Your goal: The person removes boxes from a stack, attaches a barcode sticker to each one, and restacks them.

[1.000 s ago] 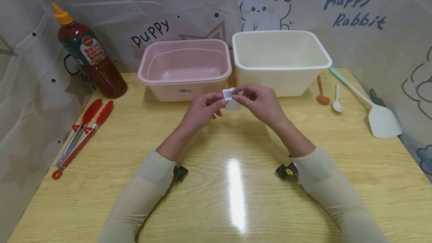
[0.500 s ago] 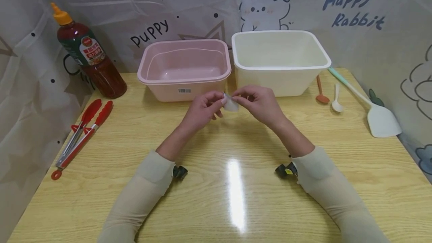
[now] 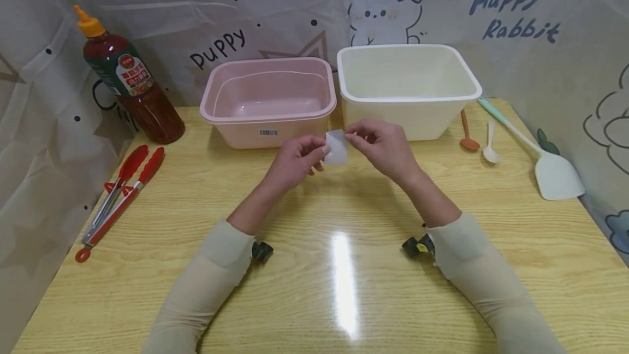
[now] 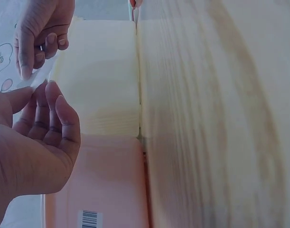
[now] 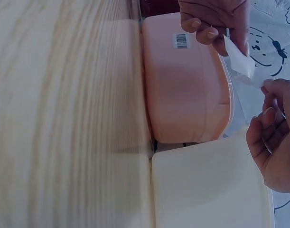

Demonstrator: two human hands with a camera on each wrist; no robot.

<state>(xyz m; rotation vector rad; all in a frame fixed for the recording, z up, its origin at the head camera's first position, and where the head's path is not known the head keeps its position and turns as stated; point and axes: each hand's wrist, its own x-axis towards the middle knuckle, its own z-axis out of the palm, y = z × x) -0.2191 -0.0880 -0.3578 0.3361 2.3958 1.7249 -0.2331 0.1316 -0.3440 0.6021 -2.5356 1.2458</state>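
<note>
Over the table, in front of the two tubs, both hands hold a small translucent white sheet [image 3: 336, 148]. My left hand [image 3: 292, 161] pinches its left edge between thumb and fingers, and my right hand [image 3: 383, 145] pinches at its upper right corner. Seen from the right wrist, the white sheet [image 5: 240, 64] hangs bent from the left hand [image 5: 225, 19], with a clear strip running to the right hand's fingertips [image 5: 269, 85]. A pink tub [image 3: 270, 130] stands behind the left hand, a cream tub [image 3: 417, 119] behind the right. No barcode shows on the sheet's visible face.
A red sauce bottle [image 3: 135, 83] with an orange cap stands at the back left, with red-handled tongs [image 3: 115, 195] before it. On the right lie a brown spoon [image 3: 469, 142], a white spoon [image 3: 490, 152] and a white spatula [image 3: 557, 176]. A printed cloth hangs behind.
A barcode label showed on the sheet a second ago; then the sheet was bent, and now its plain face is spread flat. My right hand has moved slightly right.
</note>
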